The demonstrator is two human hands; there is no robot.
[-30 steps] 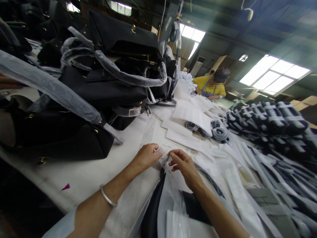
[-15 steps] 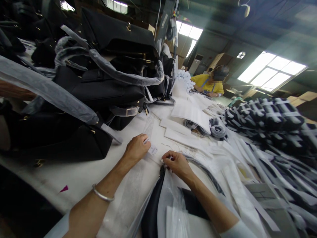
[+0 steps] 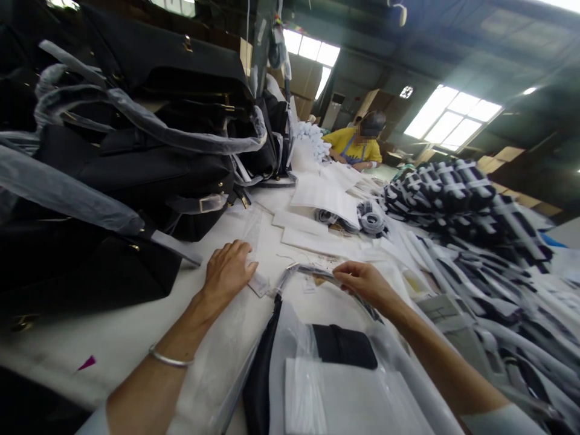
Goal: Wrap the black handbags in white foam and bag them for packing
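A black handbag (image 3: 259, 368) lies in front of me, partly covered by clear plastic and white sheeting. Its plastic-wrapped handle (image 3: 312, 270) arches up away from me. The thumb and fingers of my right hand (image 3: 365, 283) are closed on the far right part of that handle. My left hand (image 3: 228, 270) is open over the table, fingers stretched out and thumb apart. Just beside its thumb is a small white tag (image 3: 260, 284), close to the handle's left end. Whether the thumb touches the tag is hard to tell.
Black handbags (image 3: 136, 163) with wrapped straps are piled on the left. White foam sheets (image 3: 324, 202) and grey rolls (image 3: 372, 220) lie farther back. Wrapped black bundles (image 3: 453, 187) and strips (image 3: 489, 314) fill the right. A person in yellow (image 3: 356, 145) works beyond.
My left hand has let go of the white tag and opened. My right hand has moved from the handle's left end rightward along it. The view has turned right.
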